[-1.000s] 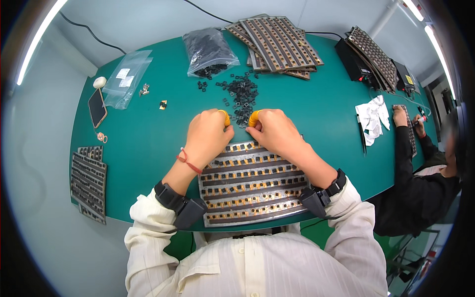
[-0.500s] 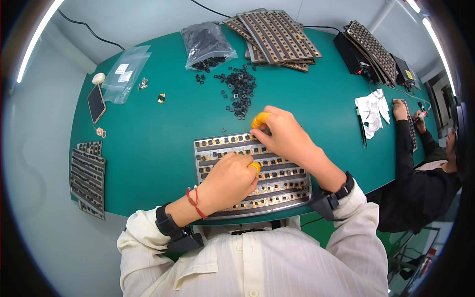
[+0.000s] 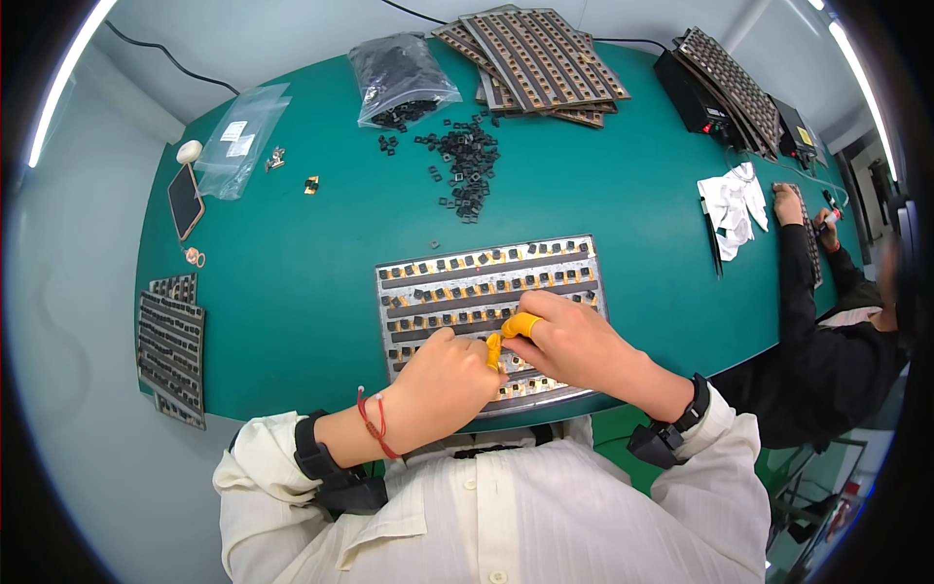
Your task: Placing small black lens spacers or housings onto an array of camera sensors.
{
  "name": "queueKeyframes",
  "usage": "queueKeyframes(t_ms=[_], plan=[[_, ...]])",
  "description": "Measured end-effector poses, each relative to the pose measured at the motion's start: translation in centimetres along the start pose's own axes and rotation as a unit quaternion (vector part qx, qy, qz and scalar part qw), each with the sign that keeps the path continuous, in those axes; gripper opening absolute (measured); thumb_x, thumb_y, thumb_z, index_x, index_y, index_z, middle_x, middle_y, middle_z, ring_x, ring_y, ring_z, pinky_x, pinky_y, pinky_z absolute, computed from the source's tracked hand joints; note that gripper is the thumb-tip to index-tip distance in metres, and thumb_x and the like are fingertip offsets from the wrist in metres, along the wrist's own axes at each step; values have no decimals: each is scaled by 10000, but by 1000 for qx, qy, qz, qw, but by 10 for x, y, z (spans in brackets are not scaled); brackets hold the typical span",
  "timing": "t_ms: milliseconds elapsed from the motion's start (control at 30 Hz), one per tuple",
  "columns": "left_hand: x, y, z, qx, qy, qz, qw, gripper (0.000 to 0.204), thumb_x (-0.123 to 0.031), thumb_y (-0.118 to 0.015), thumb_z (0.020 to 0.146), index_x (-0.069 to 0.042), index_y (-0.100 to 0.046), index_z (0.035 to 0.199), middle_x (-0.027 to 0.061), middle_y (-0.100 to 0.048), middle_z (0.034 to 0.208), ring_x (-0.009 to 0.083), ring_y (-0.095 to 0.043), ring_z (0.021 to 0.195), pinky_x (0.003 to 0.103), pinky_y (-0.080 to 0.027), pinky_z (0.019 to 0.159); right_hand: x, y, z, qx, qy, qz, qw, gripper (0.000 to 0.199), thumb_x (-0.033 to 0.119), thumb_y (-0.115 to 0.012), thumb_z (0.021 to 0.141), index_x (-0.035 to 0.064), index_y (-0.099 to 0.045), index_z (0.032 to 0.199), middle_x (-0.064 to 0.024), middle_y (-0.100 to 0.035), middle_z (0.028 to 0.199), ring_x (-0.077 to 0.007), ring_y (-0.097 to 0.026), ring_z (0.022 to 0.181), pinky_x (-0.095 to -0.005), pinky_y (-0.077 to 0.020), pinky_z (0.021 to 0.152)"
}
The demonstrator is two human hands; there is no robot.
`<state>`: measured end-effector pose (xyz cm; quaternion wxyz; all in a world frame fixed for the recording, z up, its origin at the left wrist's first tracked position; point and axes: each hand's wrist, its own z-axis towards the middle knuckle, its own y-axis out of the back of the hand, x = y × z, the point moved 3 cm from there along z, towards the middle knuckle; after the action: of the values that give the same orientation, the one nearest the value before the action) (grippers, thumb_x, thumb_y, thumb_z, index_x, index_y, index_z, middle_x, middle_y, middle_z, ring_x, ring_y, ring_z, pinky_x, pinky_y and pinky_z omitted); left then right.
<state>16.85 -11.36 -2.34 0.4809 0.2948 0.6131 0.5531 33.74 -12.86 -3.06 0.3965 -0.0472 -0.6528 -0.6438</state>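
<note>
A metal tray [image 3: 394, 336] lies at the table's near edge, with rows of small black square parts on gold contacts between dark strips. Over its nearer rows my two hands meet, each with a yellow finger cot. My left hand [image 3: 449, 382] is closed, with thumb and finger pressed together low over the tray. My right hand [image 3: 579, 343] is curled in a pinch, its fingertips right beside the left ones. Whatever lies between the fingertips is too small and covered to make out. The hands also hide part of the nearer rows.
Beyond the tray lies a loose pile of black square parts [image 3: 469, 165] below a clear bag [image 3: 399, 73] of more. Stacked trays [image 3: 545, 58] stand at the back; others [image 3: 170, 341] lie at left near a phone [image 3: 185, 202]. At right are tweezers [image 3: 712, 238], a white cloth [image 3: 735, 209] and a co-worker's hand [image 3: 788, 204].
My right hand has come from the tray's far edge down to its nearer rows, beside my left hand. My left hand has shifted slightly nearer to me, uncovering the upper rows.
</note>
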Motion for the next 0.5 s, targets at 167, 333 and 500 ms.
queueKeyframes(t_ms=[167, 333, 500], plan=[[16, 13, 9, 85, 24, -105, 990, 291, -247, -670, 903, 25, -685, 802, 123, -620, 685, 318, -631, 636, 430, -501, 635, 5, -2, -12, -10, 9, -69, 998, 147, 171, -733, 848, 34, -681, 832, -80, -532, 767, -246, -586, 680, -380, -500, 583], [55, 39, 16, -38, 81, -161, 983, 245, -205, -676, 887, 9, -722, 998, 176, -657, 825, 352, -647, 727, 407, -520, 667, 24, -5, -16, 22, -42, -97, 994, 354, 304, -691, 892, -18, -661, 747, -100, -574, 699, -283, -633, 641, -388, -521, 544], [118, 46, 19, -135, 156, -187, 961, 224, -65, -726, 814, 17, -719, 1023, 161, -666, 835, 321, -659, 748, 378, -522, 691, 26, 11, 14, 141, -48, -86, 985, 422, 326, -667, 908, -7, -656, 649, -133, -612, 630, -329, -632, 573, -413, -527, 560]])
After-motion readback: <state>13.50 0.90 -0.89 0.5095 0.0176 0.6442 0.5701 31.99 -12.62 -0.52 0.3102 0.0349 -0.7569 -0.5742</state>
